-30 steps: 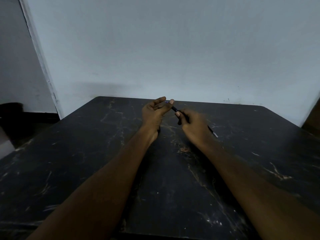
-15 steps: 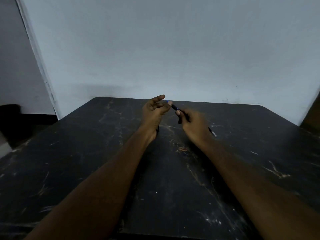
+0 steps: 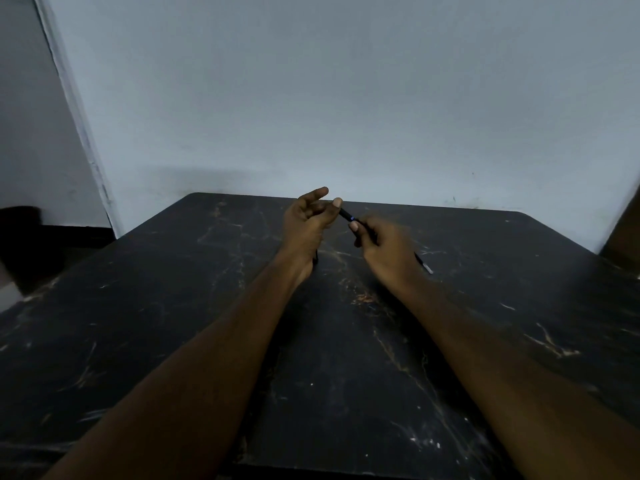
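Observation:
A thin black pen [image 3: 347, 215] with a small blue mark is held above the far middle of the black table [image 3: 173, 306]. My right hand [image 3: 388, 249] grips its shaft, and the pale tip pokes out behind the hand at the right. My left hand [image 3: 306, 223] pinches the pen's other end between thumb and fingers, with its index finger stretched out. Part of the pen is hidden inside my right fist.
The dark, scratched table runs up to a pale wall [image 3: 346, 98]. A wall corner edge [image 3: 76, 116] stands at the left with dark floor beyond it. A brown object [image 3: 623, 233] shows at the right edge.
Both hands stay in nearly the same place. The blue mark on the pen now shows closer to my right hand than before, and my left index finger is more extended.

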Tool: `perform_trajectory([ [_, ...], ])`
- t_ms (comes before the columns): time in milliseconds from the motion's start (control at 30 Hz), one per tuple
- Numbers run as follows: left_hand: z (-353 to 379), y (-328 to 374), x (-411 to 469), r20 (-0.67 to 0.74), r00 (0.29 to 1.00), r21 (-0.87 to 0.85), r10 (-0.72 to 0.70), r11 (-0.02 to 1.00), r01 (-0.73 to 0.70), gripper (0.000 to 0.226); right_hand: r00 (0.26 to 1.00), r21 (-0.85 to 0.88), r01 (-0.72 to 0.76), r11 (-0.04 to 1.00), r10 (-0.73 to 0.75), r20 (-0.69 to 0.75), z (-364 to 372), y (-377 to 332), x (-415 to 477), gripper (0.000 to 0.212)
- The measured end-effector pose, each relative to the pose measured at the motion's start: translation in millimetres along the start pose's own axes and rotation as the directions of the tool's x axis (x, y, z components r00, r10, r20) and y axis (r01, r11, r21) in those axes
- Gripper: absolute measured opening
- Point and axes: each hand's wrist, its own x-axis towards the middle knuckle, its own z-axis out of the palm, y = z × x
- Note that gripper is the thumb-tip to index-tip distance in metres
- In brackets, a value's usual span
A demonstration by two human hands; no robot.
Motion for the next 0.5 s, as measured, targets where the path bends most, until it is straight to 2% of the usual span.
perform_trajectory([
  [100, 1.8, 0.9, -1.6, -0.011, 1.000, 0.029, -0.029, 0.999, 0.029, 0.036, 1.000, -0.014, 0.001, 1.000, -0.001, 0.002, 2.2, 0.3, -0.2, 0.033],
  [233, 1.8, 5.7, -2.1, 0.051, 0.995, 0.015, -0.084, 0.996, 0.083, 0.023, 1.000, 0.004, -0.009, 1.000, 0.009, -0.005, 1.3, 1.5, 0.4, 0.035],
  [333, 0.1, 6.4, -2.1, 0.089, 0.994, 0.023, -0.067, 0.998, 0.065, 0.030, 1.000, 0.017, -0.022, 1.000, 0.022, -0.004, 0.1, 1.4, 0.1, 0.034],
  [500, 0.6, 3.4, -4.1, 0.012, 1.000, 0.018, 0.006, 1.000, -0.006, 0.037, 1.000, -0.002, 0.017, 1.000, -0.017, -0.004, 1.3, 0.7, 0.2, 0.030],
])
